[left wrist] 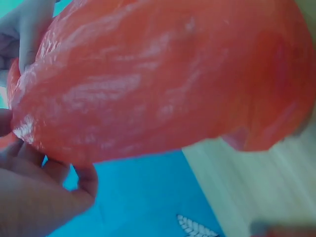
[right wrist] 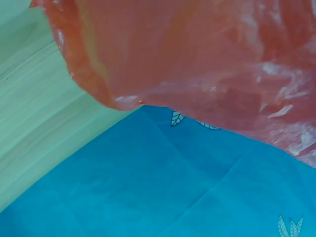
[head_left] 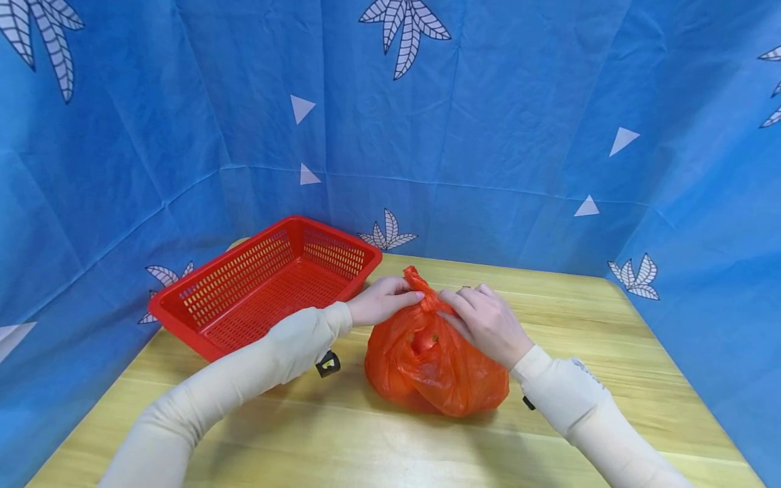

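An orange-red plastic bag point(head_left: 451, 386), bulging and full, sits on the table with its top gathered into a twisted neck. From the left, my left hand point(head_left: 384, 301) pinches that neck between thumb and fingers. My right hand point(head_left: 485, 322) grips the neck from the other side, its fingers bent against the plastic. A round reddish thing shows at the front of the bag; its kind cannot be told. In the left wrist view the bag point(left wrist: 163, 84) hides part of both hands. Only the bag point(right wrist: 173, 54) shows in the right wrist view, without the hand.
A red slotted plastic basket point(head_left: 287, 291) stands left of the bag, close to my left forearm. The light wooden table point(head_left: 610, 339) reaches back to a blue cloth point(head_left: 518, 135) with leaf prints, which hangs behind and on both sides.
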